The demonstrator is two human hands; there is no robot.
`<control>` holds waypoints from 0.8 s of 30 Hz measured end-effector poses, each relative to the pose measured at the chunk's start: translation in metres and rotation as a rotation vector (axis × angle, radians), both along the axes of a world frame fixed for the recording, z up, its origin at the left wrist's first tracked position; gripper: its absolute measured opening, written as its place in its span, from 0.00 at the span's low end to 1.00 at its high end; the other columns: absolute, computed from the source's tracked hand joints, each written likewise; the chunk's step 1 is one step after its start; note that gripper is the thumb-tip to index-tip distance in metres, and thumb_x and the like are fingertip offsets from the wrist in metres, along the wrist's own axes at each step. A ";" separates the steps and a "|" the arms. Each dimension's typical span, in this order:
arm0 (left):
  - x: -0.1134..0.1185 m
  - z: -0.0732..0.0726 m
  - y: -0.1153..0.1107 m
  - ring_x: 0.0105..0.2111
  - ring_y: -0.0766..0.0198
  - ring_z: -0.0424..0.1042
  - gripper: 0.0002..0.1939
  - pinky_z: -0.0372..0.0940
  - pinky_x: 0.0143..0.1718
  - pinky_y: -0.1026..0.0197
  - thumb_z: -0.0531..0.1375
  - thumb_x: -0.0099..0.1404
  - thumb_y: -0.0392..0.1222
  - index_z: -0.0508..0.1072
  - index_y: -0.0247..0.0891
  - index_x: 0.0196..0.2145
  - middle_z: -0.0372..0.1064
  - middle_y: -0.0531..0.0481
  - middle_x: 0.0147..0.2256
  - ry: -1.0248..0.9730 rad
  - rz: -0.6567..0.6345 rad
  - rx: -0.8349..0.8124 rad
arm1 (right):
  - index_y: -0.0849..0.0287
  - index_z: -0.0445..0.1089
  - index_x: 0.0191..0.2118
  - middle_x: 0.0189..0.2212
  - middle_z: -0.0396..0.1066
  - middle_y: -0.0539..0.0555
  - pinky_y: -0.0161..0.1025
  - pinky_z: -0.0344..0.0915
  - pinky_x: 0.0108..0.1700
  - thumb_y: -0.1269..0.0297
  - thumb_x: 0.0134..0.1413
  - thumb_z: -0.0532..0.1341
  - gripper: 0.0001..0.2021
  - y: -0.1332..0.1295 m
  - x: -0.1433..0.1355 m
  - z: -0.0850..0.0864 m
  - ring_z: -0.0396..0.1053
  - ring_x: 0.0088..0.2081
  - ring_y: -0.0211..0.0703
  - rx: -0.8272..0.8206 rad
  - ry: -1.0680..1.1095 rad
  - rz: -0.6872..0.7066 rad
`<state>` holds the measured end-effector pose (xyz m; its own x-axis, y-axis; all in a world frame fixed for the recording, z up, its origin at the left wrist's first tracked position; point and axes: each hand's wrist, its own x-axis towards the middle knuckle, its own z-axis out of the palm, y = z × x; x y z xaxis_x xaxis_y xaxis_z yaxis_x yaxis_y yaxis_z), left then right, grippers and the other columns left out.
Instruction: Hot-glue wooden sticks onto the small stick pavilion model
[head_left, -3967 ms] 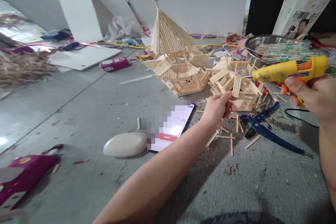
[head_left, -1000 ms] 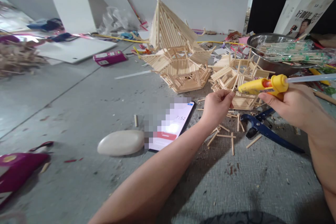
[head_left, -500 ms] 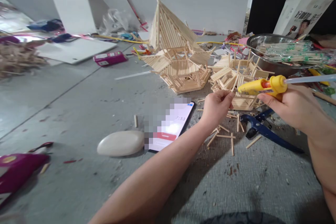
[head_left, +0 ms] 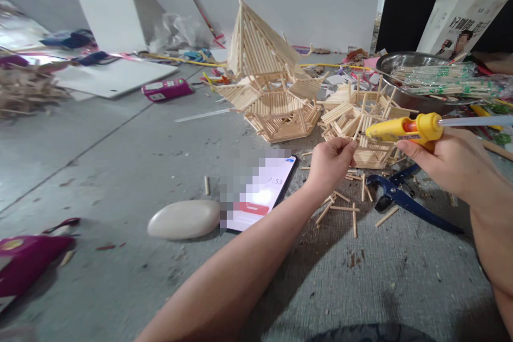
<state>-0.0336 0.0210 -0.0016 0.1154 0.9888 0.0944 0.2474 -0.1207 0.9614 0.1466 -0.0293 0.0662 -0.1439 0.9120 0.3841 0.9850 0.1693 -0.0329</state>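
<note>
The left hand pinches a slim wooden piece — the right hand grips the yellow glue gun.

I see glue gun in hard yellow plastic, nose grubby. Tall stick tower and smaller stick model look bare wood, matt, ribbed. Bowl: shiny metal. Phone glossy — oval case smooth, soft sheen. Floor matt, gritty — rougher near me.
</note>
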 end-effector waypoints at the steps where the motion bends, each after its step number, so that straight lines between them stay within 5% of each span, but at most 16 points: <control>1: 0.000 0.000 0.000 0.15 0.73 0.55 0.14 0.53 0.18 0.68 0.55 0.57 0.46 0.68 0.36 0.19 0.63 0.56 0.15 0.000 -0.001 -0.002 | 0.58 0.73 0.29 0.25 0.74 0.59 0.42 0.59 0.29 0.46 0.56 0.47 0.24 0.000 0.001 0.000 0.72 0.31 0.52 -0.003 0.003 -0.007; 16: -0.005 0.005 0.001 0.20 0.69 0.61 0.16 0.53 0.24 0.67 0.50 0.60 0.40 0.66 0.37 0.17 0.67 0.54 0.18 0.344 -0.097 0.177 | 0.57 0.73 0.26 0.23 0.73 0.56 0.41 0.60 0.29 0.44 0.55 0.46 0.26 0.002 0.010 0.001 0.71 0.30 0.49 0.043 0.074 -0.004; 24: -0.003 0.008 -0.003 0.18 0.66 0.59 0.17 0.50 0.24 0.65 0.46 0.62 0.41 0.58 0.40 0.16 0.60 0.53 0.15 0.488 -0.100 0.179 | 0.56 0.73 0.26 0.22 0.72 0.55 0.42 0.61 0.29 0.45 0.54 0.48 0.24 0.002 0.011 0.002 0.71 0.29 0.50 0.072 0.075 0.003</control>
<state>-0.0365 0.0182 0.0063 0.2816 0.9439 0.1725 0.6400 -0.3187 0.6992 0.1577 -0.0275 0.0680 -0.1153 0.8813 0.4583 0.9796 0.1772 -0.0943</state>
